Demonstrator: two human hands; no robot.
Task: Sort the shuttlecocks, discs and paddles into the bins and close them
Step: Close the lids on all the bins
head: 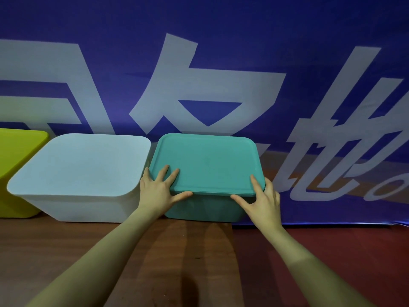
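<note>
Two hands (158, 191) (261, 201) on teal lid (208, 165), white bin (79, 171) beside

Staged table before printed banner (221, 63)

Straight ahead of me hangs a blue banner (221, 23) printed with large white characters (199, 85), filling the whole upper view. Its lower right part shows an orange band behind the characters. Below the banner's bottom edge lies a brown wooden tabletop (66, 251), dimly lit, and to the right of it a dark red surface (343, 251).
</note>
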